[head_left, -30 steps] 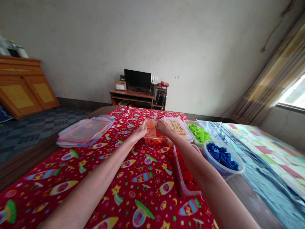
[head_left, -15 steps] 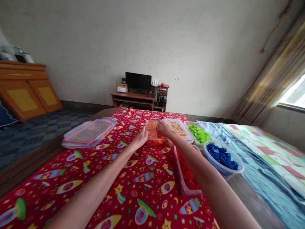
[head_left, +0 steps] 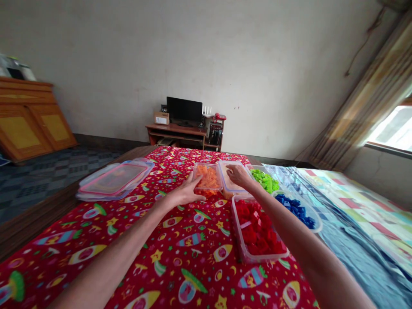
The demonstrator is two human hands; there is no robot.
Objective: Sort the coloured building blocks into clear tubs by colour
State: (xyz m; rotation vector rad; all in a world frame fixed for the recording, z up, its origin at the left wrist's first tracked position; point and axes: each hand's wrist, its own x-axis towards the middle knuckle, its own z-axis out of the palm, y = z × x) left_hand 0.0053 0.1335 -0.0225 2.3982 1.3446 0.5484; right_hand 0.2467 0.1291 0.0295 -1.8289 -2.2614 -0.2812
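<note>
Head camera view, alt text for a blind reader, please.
The left hand is at a clear box of orange pieces, the right hand over a blue-edged box on a red patterned cloth. Nearby are red pieces, green pieces and blue pieces.

Pretty sure it's someone's home: wooden cabinet (head_left: 35,122), curtain (head_left: 346,124), monitor (head_left: 184,110) on a little desk (head_left: 180,129), red phone (head_left: 220,116), and a cartoon cloth (head_left: 167,253) over the table (head_left: 19,234).

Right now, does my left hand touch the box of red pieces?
Apart. The head view shows the patterned cloth plainly visible between the left hand and the box of red pieces.
</note>
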